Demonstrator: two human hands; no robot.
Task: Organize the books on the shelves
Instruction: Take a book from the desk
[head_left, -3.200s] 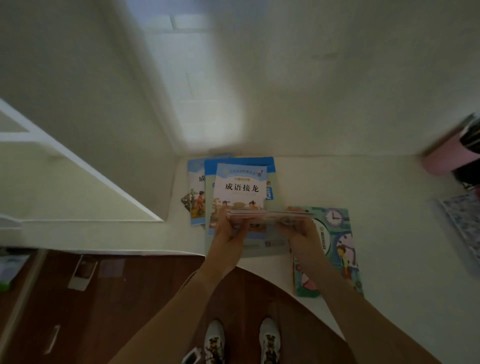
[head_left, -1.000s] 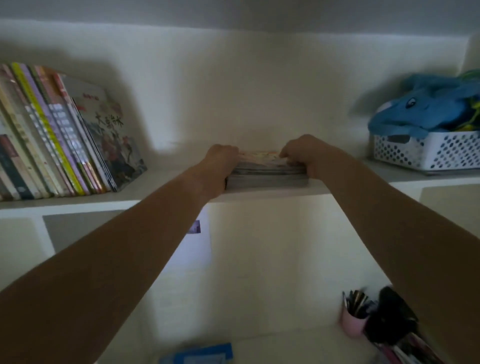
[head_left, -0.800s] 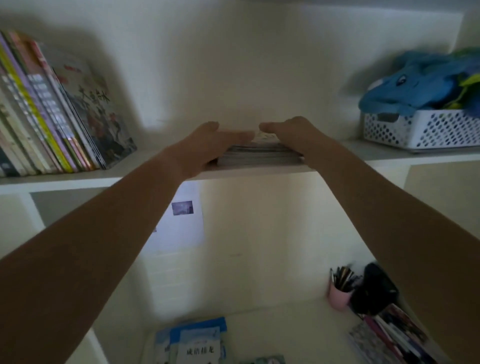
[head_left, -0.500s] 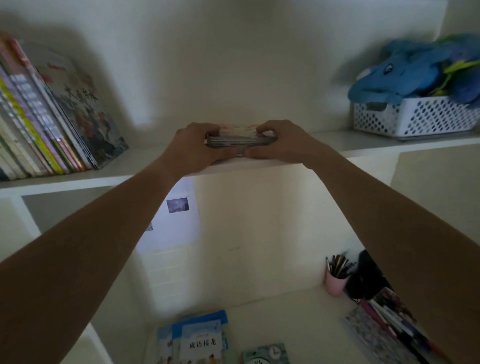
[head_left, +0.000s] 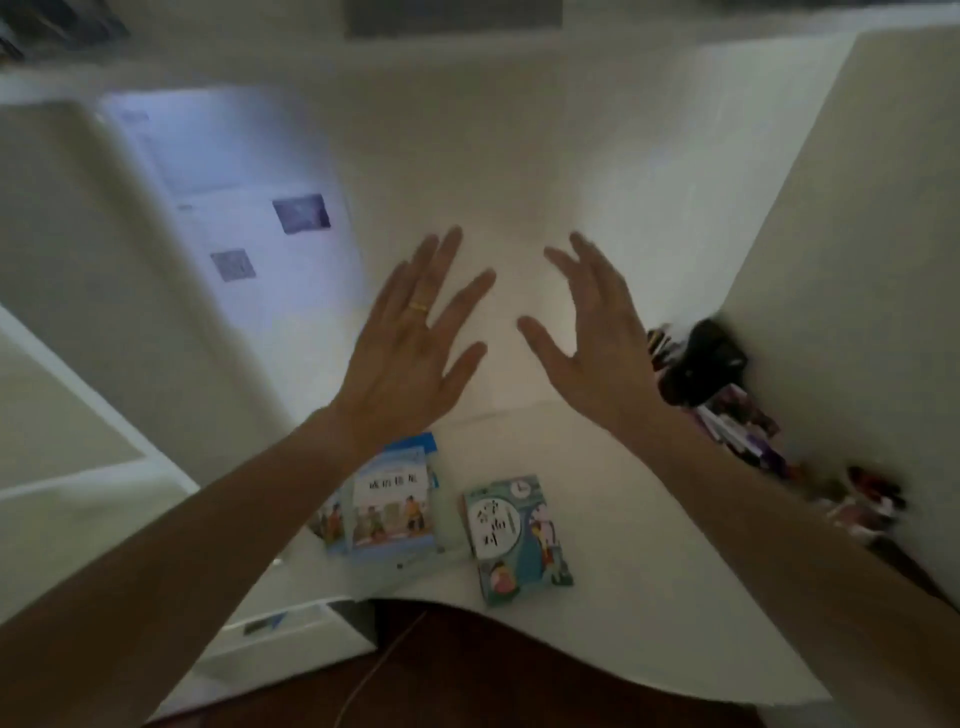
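You are looking down at a pale white desk surface (head_left: 639, 597) that is filling the lower middle of the frame, its curved front edge giving way to dark reddish-brown floor (head_left: 467, 686) along the bottom. Cream walls are closing in around it, and a sheet of paper with small dark pictures (head_left: 244, 208) is hanging on the wall in the upper left. Along the right edge of the frame a blurred heap of dark and purple items (head_left: 737, 410) is sitting against the side wall; what they are is too smeared to tell. The books are lying flat on the desk in the lower centre: a blue-covered stack of books (head_left: 389, 504) is sitting just under your left wrist, and a teal book with a clock on its cover (head_left: 514, 535) is lying just beside that stack to the right, slightly turned. Both are below your hands and apart from them, with neither hand touching them. Your left hand (head_left: 410, 353), wearing a gold ring (head_left: 417, 306), is hovering in mid-frame with fingers straight and spread wide, back of the hand facing you, holding nothing. Your right hand (head_left: 592, 343) is mirroring it just to the right, fingers extended and fanned, thumb pointing toward the left hand, also gripping nothing. Both forearms are reaching up from the bottom corners.
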